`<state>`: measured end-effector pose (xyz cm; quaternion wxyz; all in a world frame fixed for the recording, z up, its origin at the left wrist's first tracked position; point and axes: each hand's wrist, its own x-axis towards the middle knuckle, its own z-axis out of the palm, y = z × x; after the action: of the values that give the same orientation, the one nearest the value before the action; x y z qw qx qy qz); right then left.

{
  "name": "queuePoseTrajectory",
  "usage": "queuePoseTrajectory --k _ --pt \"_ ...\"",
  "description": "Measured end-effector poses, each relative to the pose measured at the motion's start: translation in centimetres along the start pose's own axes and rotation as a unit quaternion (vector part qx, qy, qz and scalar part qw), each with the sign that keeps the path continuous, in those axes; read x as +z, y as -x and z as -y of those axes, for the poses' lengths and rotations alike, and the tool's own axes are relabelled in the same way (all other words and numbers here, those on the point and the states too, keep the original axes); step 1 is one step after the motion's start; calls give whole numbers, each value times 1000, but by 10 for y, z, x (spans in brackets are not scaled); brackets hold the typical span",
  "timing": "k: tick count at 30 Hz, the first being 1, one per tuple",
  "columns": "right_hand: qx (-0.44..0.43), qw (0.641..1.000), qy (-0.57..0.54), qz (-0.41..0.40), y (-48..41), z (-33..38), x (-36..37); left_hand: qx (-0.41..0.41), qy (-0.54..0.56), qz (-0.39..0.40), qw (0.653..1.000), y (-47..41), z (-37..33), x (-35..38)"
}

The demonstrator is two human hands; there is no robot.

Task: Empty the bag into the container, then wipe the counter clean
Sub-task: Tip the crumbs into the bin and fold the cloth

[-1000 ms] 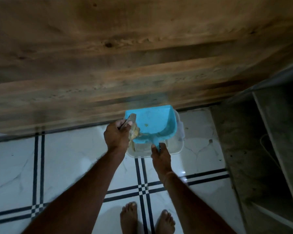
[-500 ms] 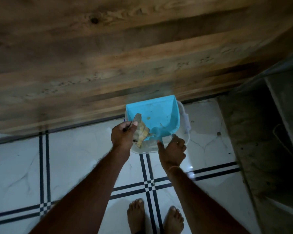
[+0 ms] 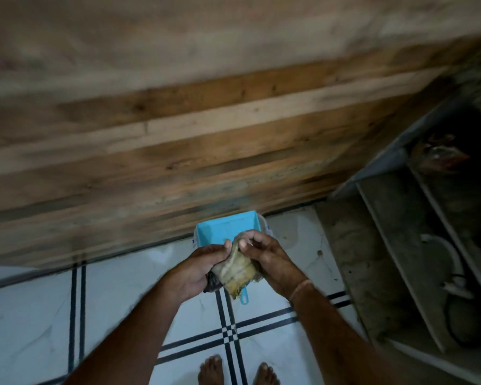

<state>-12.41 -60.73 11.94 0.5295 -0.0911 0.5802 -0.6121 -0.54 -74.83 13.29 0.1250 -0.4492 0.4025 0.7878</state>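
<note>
head view: right hand is now off the blue dustpan, which is sitting unheld across the clear container on the floor tiles, and is joining the left hand in pinching the yellowish cloth, so emptying is looking finished, counter wipe next.

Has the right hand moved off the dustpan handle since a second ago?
Yes. The right hand has let go of the blue dustpan handle and moved up and left to the cloth, pinching it together with the left hand.
</note>
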Motion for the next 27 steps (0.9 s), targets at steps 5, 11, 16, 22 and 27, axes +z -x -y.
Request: queuePoseTrajectory --k 5,11,16,22,27 --pt "-24 991 -42 -122 88 93 27 63 -34 30 997 103 -52 64" --pt "-73 969 -104 -212 221 199 50 204 -147 -25 968 225 -101 155" --pt "-133 953 -125 -244 305 254 44 254 -168 4 952 285 -127 238" --pt "-228 913 -160 -299 379 283 -19 288 -216 82 929 305 -138 351" --pt "-258 843 -174 -440 419 288 -92 275 -264 129 915 284 -116 445"
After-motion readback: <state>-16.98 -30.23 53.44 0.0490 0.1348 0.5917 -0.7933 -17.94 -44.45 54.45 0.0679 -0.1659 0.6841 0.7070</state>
